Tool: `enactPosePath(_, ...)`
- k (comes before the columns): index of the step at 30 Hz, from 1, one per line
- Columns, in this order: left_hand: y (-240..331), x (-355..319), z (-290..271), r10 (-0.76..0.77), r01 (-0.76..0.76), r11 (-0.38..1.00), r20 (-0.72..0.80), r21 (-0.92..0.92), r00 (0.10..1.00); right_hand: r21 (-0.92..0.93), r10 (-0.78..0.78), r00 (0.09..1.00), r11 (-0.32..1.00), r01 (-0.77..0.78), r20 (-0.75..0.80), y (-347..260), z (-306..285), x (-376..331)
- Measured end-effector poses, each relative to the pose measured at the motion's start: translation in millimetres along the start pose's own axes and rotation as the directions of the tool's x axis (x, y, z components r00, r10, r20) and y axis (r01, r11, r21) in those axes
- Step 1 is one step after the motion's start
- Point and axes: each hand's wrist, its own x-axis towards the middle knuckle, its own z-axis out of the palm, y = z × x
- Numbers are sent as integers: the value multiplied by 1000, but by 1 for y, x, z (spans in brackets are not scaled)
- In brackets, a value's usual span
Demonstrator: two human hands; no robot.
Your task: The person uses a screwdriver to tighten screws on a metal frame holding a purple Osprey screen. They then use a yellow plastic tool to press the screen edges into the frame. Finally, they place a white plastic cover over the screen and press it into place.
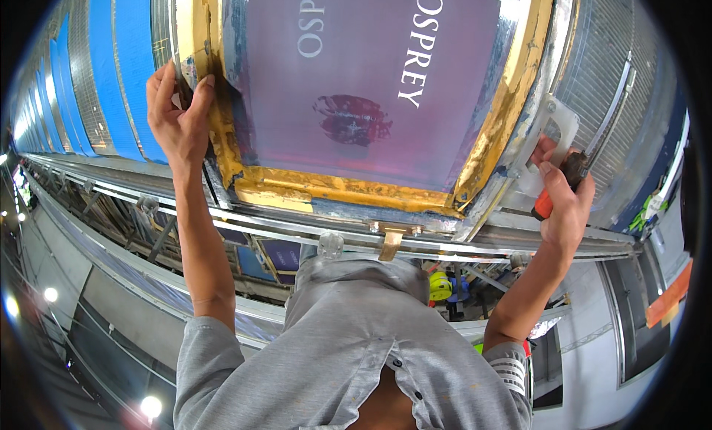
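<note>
A screen-printing frame (pixel 348 195) lies before me, its yellow, paint-worn border around a purple mesh with pale lettering and a dark smudged patch. My left hand (pixel 180 115) is closed at the frame's left side, thumb near the border, fingers curled by a thin metal edge. Something dark shows between thumb and fingers, but I cannot make out what. At the right, my right hand (pixel 565 196) is wrapped around a tool with a red-and-black handle (pixel 545 204). Its fingertips reach beside a translucent plastic handle-shaped piece (pixel 565 124) by the frame's right side.
Blue strips (pixel 96 66) run along the long table at left. A metal rail (pixel 297 233) with a brass-coloured bracket (pixel 390 244) crosses between me and the frame. A long metal strip (pixel 617 107) lies at right. Below the rail is a yellow-green object (pixel 440 286).
</note>
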Motion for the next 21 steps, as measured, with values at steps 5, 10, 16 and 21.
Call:
enactPosePath(5,-4,-3,6,-69,51,972,-70,-227,995,-27,16,1000,1000,-15,6,4,-2,2)
enactPosePath(10,-5,-6,4,-23,-10,994,-293,-113,956,3,-18,1000,1000,18,10,2,-2,2)
enactPosePath(16,44,-25,19,444,-298,834,-244,464,862,-24,-39,999,999,39,15,-2,-1,2)
enactPosePath(21,129,-56,63,364,-430,882,301,195,881,-104,-43,999,994,43,8,-6,-6,3)
